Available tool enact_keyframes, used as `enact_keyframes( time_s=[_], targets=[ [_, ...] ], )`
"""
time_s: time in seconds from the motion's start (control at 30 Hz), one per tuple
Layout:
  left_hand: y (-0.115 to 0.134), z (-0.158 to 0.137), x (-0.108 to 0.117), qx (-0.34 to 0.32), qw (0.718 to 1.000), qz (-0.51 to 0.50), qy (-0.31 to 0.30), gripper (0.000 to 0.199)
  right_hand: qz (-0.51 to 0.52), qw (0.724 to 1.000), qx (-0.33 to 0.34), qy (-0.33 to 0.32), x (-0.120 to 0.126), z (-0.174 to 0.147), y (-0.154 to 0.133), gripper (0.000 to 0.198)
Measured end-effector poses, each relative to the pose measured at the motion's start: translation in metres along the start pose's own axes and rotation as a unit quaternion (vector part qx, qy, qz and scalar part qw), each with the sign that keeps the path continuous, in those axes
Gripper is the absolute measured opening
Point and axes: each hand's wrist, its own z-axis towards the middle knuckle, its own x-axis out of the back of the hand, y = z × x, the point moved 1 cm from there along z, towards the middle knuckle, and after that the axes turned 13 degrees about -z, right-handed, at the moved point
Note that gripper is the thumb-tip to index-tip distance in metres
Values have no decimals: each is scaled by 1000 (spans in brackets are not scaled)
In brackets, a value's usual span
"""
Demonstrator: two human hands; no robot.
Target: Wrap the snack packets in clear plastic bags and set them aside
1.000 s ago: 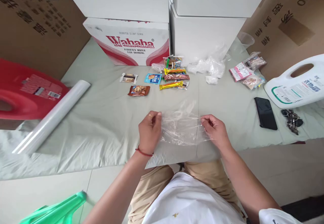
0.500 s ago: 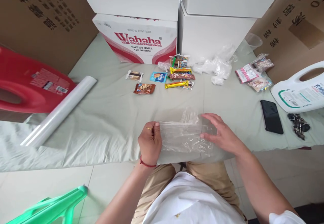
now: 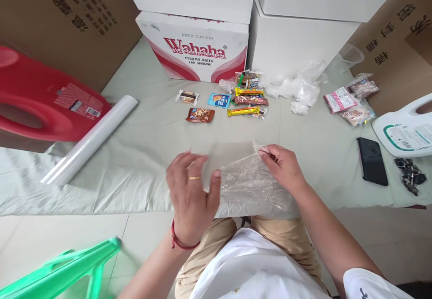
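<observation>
A thin, clear plastic bag [image 3: 246, 177] lies crinkled near the front edge of the cloth-covered table. My right hand [image 3: 281, 164] pinches the bag's far corner between thumb and fingers and lifts it slightly. At the bag's left end, my left hand [image 3: 194, 191] is open, thumb and fingers apart, somewhat blurred. Beyond the bag are a brown cookie packet [image 3: 200, 115], a blue snack packet [image 3: 219, 100], a small clear-wrapped snack [image 3: 187, 97] and a yellow-wrapped bar [image 3: 243, 111] beside more wrapped snacks.
A roll of plastic film [image 3: 91, 139] lies at left by a red jug [image 3: 50, 96]. Crumpled clear plastic [image 3: 302, 89] sits before white boxes [image 3: 300, 42]. On the right are pink-labelled packets [image 3: 340, 98], a phone [image 3: 373, 161], keys [image 3: 410, 175] and a white jug [image 3: 405, 130].
My left hand has let go of the bag's left end and opened. My right hand, open before, has closed on the bag's far corner. The whole view has shifted slightly.
</observation>
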Motion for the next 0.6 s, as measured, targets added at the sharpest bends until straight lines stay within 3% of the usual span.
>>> enact_keyframes(
  time_s=[0.1, 0.2, 0.23, 0.37, 0.6],
  targets=[
    [14, 21, -20, -17, 992, -51, -118, 43, -7, 1000, 24, -7, -4, 1, -9, 27],
    [11, 29, -53, 72, 958, -122, -248, 29, 22, 1000, -3, -18, -6, 3, -9, 25],
    [7, 29, -61, 114, 947, -142, -264, 31, 42, 999, -21, -25, -5, 3, -7, 27],
    [-11, 25, -74, 209, 939, -211, -173, 40, 120, 989, -69, -50, 1, 6, 9, 33],
    [-39, 18, -68, 289, 930, -216, -65, 41, 123, 980, -144, 57, 1, 18, 38, 35]
  ],
)
